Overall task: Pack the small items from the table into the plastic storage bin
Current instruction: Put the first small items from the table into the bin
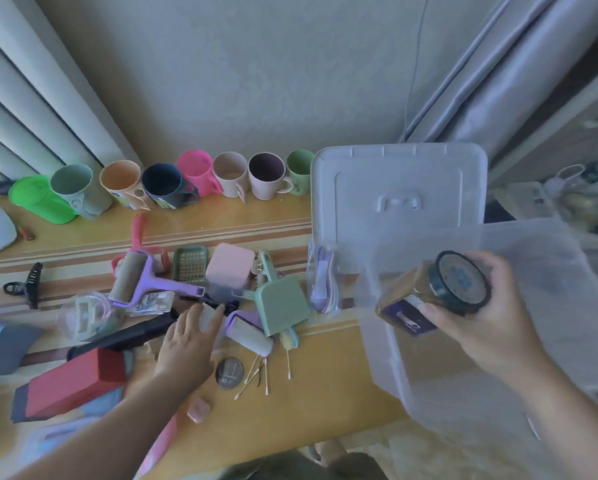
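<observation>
Your right hand [477,317] is wrapped around a jar [429,292] with a dark lid, over the clear plastic storage bin [567,271] at the right of the frame. The jar's tipped on its side, long axis running diagonally, lid end aimed toward the upper right and the base toward the lower left. There's a purple label low on the jar, but the print is too blurry to read; same goes for the pattern on the lid.

Your left hand [190,337] sits lower centre, fingers spread loosely and lying on a small whitish item [209,317] in the clutter on the table [325,393]. Whether it's actually gripping is hard to tell.

The bin's lid [399,188] stands behind it, right of centre. A row of cups [166,185] lines the back edge, upper left; one green cup at the far end has a scribble you can't make out.
</observation>
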